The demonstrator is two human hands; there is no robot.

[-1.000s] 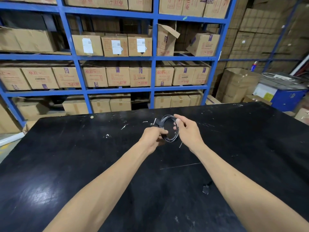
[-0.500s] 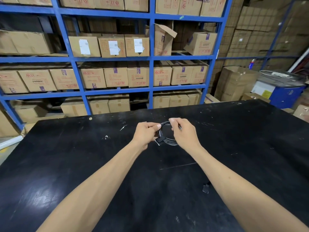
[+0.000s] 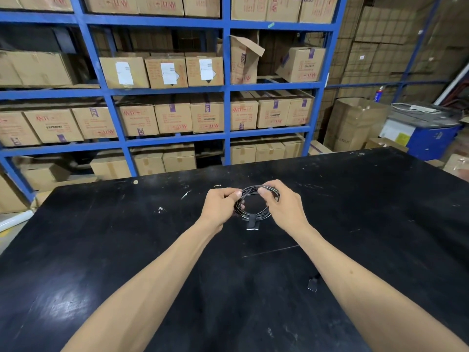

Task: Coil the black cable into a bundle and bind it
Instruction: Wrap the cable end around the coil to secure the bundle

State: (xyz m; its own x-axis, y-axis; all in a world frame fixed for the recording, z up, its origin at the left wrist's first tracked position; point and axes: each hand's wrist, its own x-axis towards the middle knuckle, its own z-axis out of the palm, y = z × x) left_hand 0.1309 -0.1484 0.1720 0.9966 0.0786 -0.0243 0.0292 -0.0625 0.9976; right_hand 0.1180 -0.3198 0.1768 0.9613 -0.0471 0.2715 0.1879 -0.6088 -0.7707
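Both hands are up over the black table, and the black cable sits right between them, already wound into a small round coil. The left hand pinches the coil's upper left rim, thumb and forefinger closed narrow on the strands. The right hand mirrors it on the upper right, fingers curled over the far rim with the thumb tip pressing the top. The hoop hangs below and between the two pinches, its open face turned roughly toward the camera.

Now the key relation: the strap sits at the coil's near bottom edge, directly opposite the fingertips, with its pale tail end pointing down toward the person. It looks wrapped around the strands, though I can't tell if it is fully fastened. Neither hand is clearly nearer to it; it lies midway beneath both.

Both forearms reach straight out, wrists level, elbows low. A small loose piece lies on the table beside the right forearm, well apart from the coil.
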